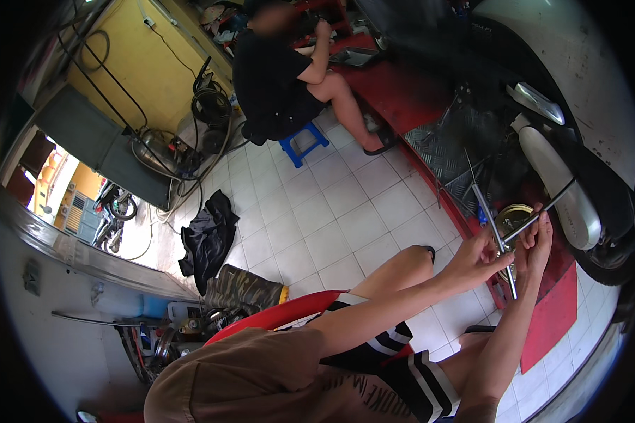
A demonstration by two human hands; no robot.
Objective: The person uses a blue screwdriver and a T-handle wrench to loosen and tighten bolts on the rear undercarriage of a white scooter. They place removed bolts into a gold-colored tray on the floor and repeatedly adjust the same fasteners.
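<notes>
My left hand (pixel 478 255) is closed around the silver crossbar of a T-handle wrench (pixel 496 227), close to where its two bars meet. The fingers of my right hand (pixel 534 245) are wrapped about the other, darker bar, which slants up to the right towards the scooter. Behind the hands, a round gold-coloured tin (pixel 516 211) sits on the red lift platform (pixel 552 310), partly covered by my fingers. A thin rod shows beyond the crossbar's upper end; I cannot tell whether it belongs to the wrench.
A scooter (pixel 564 187) stands at right on the platform's tread plate (pixel 430 148). Another person (pixel 279 77) sits on a blue stool (pixel 303 144) at the back. Black cloth (pixel 210 236), hoses and an air compressor (pixel 155 149) lie left on the tiled floor (pixel 310 218).
</notes>
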